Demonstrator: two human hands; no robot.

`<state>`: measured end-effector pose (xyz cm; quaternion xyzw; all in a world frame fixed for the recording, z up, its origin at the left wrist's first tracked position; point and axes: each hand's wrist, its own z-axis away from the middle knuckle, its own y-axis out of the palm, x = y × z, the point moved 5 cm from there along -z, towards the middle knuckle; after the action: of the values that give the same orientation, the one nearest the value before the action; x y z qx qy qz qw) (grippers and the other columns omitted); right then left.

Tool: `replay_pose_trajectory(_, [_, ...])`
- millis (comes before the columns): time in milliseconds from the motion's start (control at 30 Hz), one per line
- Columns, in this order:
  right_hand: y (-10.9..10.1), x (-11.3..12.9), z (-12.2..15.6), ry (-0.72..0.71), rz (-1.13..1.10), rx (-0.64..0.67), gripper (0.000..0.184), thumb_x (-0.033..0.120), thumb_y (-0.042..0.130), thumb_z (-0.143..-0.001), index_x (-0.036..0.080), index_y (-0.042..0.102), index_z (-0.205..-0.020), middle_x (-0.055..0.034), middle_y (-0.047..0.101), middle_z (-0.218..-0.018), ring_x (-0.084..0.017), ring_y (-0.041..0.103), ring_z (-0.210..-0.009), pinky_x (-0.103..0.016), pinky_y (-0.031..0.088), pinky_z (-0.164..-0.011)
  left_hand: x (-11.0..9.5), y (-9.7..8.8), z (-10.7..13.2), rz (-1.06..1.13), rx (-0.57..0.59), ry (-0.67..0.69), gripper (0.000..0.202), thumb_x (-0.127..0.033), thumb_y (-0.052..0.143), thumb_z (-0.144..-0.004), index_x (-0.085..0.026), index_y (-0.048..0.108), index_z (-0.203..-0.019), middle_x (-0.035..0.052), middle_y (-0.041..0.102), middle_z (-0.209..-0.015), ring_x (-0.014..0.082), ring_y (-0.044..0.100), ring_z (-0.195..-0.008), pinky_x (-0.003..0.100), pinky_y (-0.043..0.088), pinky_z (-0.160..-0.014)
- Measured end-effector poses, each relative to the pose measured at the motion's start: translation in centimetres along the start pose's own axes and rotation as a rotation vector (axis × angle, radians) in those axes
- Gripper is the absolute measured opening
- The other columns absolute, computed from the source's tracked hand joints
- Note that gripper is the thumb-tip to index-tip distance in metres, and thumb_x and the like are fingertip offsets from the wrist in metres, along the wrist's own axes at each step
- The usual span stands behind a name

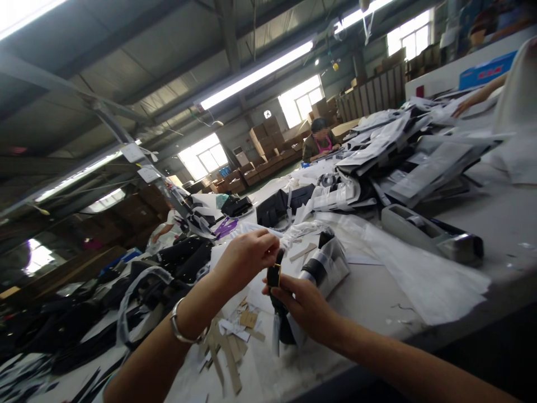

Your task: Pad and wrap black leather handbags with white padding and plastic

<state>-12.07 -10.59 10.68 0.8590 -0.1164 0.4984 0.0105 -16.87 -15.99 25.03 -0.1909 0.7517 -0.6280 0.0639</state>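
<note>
My right hand grasps a black strap between thumb and fingers, its gold-toned buckle facing up just above the thumb, over the worktable. My left hand, a silver bangle at the wrist, has its fingers curled in at the strap's upper end; from my distant post I cannot tell whether they pinch it. Dark material hangs below the right hand, its outline blurred.

Just beyond that hand lies a plastic-wrapped bundle with a black band. Tan card scraps lie scattered below the left hand, and black pieces are heaped to its left. To the right I see a translucent plastic sheet spread toward the table's edge and, behind it, what looks like a gray tape dispenser. Farther back rises a pile of white-wrapped pieces, with a co-worker in a pink apron beyond it and a blue box at far right
</note>
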Motion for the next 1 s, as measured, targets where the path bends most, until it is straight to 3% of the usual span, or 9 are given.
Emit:
replay_pose_trajectory(267, [-0.4,-0.2,0.1,0.064,-0.155,0.010,0.029,0.036,0.048,-0.099,0.018,0.069,-0.091,-0.0016,0.074,-0.087,-0.013,0.063,-0.074,-0.023,0.044,-0.068,0.2,0.6,3.1,-0.074,-0.080,0.254,0.006,-0.014,0.061,-0.089,-0.018,0.058,-0.086,-0.0023,0.060,-0.080,0.0119,0.056,-0.071,0.023,0.041,-0.067])
replay_pose_trajectory(400, [-0.3,-0.1,0.6,0.115,-0.220,-0.058,0.032,0.041,0.045,-0.100,0.019,0.068,-0.093,-0.0020,0.075,-0.086,-0.014,0.066,-0.074,-0.023,0.046,-0.067,0.4,0.7,4.6,-0.111,-0.225,0.198,0.005,-0.016,0.061,-0.091,-0.020,0.058,-0.088,-0.0029,0.062,-0.083,0.0116,0.058,-0.072,0.023,0.041,-0.066])
replay_pose_trajectory(500, [-0.2,0.3,0.7,0.074,-0.191,-0.082,0.029,0.039,0.046,-0.100,0.019,0.066,-0.092,-0.0019,0.075,-0.085,-0.013,0.068,-0.076,-0.022,0.047,-0.071,-0.4,1.1,4.8,-0.130,-0.336,0.138,0.007,-0.016,0.061,-0.091,-0.020,0.058,-0.086,-0.0036,0.063,-0.082,0.0113,0.060,-0.073,0.023,0.041,-0.064])
replay_pose_trajectory(700, [-0.8,0.7,0.6,-0.043,-0.022,-0.158,0.031,0.039,0.049,-0.098,0.018,0.064,-0.081,-0.0026,0.072,-0.075,-0.013,0.065,-0.067,-0.022,0.046,-0.063,-2.8,2.1,4.4,-0.154,-0.244,0.344,0.012,-0.020,0.056,-0.095,-0.018,0.060,-0.084,-0.0009,0.062,-0.077,0.0133,0.060,-0.070,0.024,0.046,-0.063])
replay_pose_trajectory(867, [-1.4,0.4,1.0,0.068,-0.156,-0.153,0.027,0.040,0.050,-0.099,0.020,0.067,-0.096,-0.0021,0.075,-0.083,-0.015,0.072,-0.078,-0.022,0.051,-0.070,0.3,0.4,5.7,0.197,-0.460,-0.015,0.004,-0.017,0.062,-0.091,-0.020,0.063,-0.090,-0.0014,0.066,-0.090,0.0068,0.061,-0.069,0.016,0.052,-0.062])
replay_pose_trajectory(1000, [-1.3,0.8,1.1,0.044,-0.164,-0.141,0.026,0.041,0.051,-0.098,0.020,0.067,-0.097,-0.0021,0.075,-0.084,-0.016,0.073,-0.081,-0.023,0.053,-0.072,1.1,1.6,5.6,0.366,-0.417,-0.109,0.014,-0.025,0.073,-0.085,-0.021,0.067,-0.097,0.0019,0.069,-0.100,0.0109,0.067,-0.076,0.020,0.057,-0.065])
